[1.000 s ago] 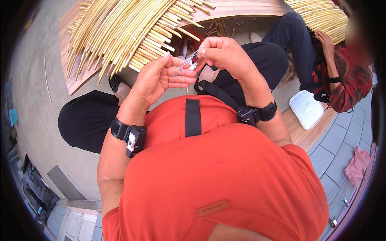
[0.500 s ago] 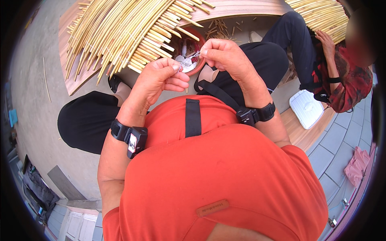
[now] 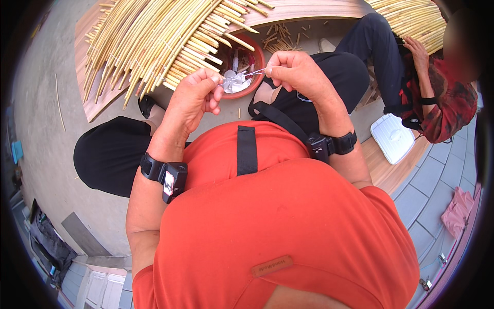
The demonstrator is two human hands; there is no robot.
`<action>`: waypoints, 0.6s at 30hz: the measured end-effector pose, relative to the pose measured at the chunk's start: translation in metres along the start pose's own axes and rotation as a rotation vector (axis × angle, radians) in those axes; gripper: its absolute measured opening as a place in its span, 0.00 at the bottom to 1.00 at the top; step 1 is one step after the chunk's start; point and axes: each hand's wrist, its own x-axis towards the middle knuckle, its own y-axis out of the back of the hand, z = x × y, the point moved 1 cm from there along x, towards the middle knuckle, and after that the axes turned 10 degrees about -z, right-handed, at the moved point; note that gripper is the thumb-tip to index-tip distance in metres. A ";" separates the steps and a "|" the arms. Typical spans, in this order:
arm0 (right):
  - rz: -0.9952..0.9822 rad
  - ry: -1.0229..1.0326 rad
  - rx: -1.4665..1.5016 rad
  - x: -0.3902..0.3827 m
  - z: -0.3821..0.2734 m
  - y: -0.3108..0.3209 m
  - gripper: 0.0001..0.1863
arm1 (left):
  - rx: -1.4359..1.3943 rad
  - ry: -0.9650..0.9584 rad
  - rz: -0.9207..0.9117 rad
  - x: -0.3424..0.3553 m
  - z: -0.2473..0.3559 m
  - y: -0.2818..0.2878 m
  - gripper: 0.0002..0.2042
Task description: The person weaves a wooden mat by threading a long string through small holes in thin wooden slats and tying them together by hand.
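Thin white string (image 3: 256, 72) runs between my two hands, pulled out above a reddish-brown tub. My left hand (image 3: 195, 96) pinches one end between thumb and fingertips. On the other side, my right hand (image 3: 296, 75) grips the string between thumb and forefinger, with a loose bit hanging below it. Just beyond my left hand lies a mat of pale yellow sticks (image 3: 149, 49), bound across with thin string. The tub (image 3: 246, 93) holds white scraps and other small things, too partly hidden to name.
A wooden board (image 3: 303, 10) lies under the mat, with cut stick pieces (image 3: 280, 38) on the floor behind the tub. At the right a co-worker's hand (image 3: 418, 51) rests by another stick mat (image 3: 411, 20). A white plastic lid (image 3: 392, 138) lies on a wooden surface.
My hands have moved apart, the left one to the left and the right one slightly right. The string between them is now stretched longer.
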 end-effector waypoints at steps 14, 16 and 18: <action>-0.192 0.058 0.082 0.019 -0.036 -0.055 0.10 | 0.165 -0.147 0.058 -0.007 0.020 -0.018 0.06; -0.203 0.070 0.016 0.025 -0.027 -0.056 0.09 | 0.167 -0.149 0.055 -0.007 0.019 -0.013 0.05; -0.167 0.154 0.042 0.035 -0.003 -0.052 0.07 | 0.152 -0.090 0.036 -0.006 0.018 -0.013 0.06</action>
